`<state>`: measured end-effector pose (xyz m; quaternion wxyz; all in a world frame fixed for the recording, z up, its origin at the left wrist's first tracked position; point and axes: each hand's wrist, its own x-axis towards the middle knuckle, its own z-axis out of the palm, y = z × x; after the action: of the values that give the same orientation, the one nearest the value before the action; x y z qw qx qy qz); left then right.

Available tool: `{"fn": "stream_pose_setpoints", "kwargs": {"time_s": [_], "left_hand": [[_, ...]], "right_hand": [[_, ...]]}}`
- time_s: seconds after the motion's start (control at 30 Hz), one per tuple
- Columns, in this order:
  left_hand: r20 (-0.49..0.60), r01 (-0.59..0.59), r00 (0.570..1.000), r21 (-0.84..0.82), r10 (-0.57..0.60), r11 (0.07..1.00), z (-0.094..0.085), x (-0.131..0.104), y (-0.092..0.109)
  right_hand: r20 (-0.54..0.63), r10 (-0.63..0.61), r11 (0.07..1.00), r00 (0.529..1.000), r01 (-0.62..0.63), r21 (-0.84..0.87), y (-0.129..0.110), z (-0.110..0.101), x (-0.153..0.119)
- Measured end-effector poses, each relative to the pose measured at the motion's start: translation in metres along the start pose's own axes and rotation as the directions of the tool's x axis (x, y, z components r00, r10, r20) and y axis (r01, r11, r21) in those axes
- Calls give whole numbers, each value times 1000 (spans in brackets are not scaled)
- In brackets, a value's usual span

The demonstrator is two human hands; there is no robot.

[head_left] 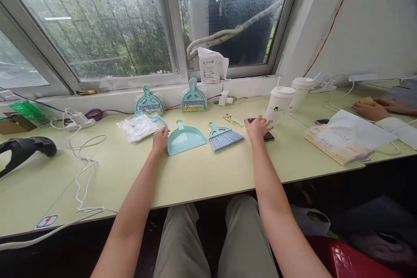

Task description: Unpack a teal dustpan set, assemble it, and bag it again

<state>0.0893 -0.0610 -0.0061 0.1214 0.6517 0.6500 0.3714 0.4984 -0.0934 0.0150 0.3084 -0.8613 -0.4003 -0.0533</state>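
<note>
Two hands flat, open: left hand point(160, 140) by dustpan point(185, 140), right hand point(258, 128) on phone point(264, 133); bag point(345, 139) reads "Face".

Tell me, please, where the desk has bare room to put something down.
Bare desk lies in front of the dustpan and brush, and left between white cable and black tool. Crowded: by the cups and paper bag.
</note>
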Motion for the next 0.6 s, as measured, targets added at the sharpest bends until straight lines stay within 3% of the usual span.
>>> {"fn": "stream_pose_setpoints", "kwargs": {"time_s": [0.1, 0.2, 0.33, 0.6], "left_hand": [[23, 0, 1000, 2, 0, 1000, 1, 0, 0], [37, -9, 999, 19, 8, 1000, 2, 0, 2], [52, -24, 998, 48, 22, 999, 2, -1, 3], [43, -32, 999, 64, 30, 997, 6, -2, 3]], "right_hand": [[139, 173, 985, 975, -171, -20, 22, 3, 15], [201, 158, 987, 967, -150, -56, 31, 9, 20], [161, 115, 991, 980, -101, -94, 34, 15, 21], [53, 131, 991, 990, -131, -11, 36, 22, 22]]}}
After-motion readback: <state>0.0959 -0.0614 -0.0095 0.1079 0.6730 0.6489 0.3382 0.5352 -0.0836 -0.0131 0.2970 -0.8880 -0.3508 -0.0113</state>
